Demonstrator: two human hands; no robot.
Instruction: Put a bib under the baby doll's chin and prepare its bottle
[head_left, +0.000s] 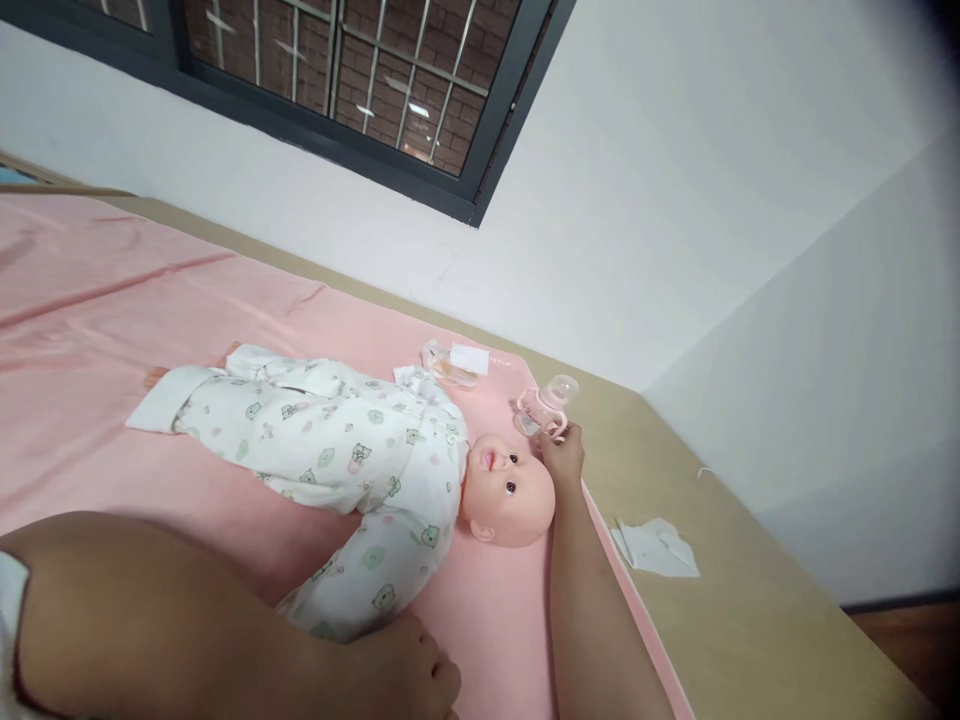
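A bald baby doll (517,495) in a white printed outfit (360,450) lies on its back, its head toward the right. Beyond its head stands a clear baby bottle (541,405) with pink handles and a domed cap, near the mat's far right corner. My right hand (564,455) is closed on the bottle's near handle; the forearm passes close beside the doll's head. In the foreground, my left hand (409,672) is curled in a fist by the doll's near sleeve. Its palm side is hidden, and my forearm covers the sleeve's end.
A pink mat (82,450) covers much of the wooden surface (750,620). Beyond the doll lies a clear plastic packet (442,362) with a white label. A folded white cloth or tissue (658,547) lies at the right. White walls and a barred window (337,80) stand behind.
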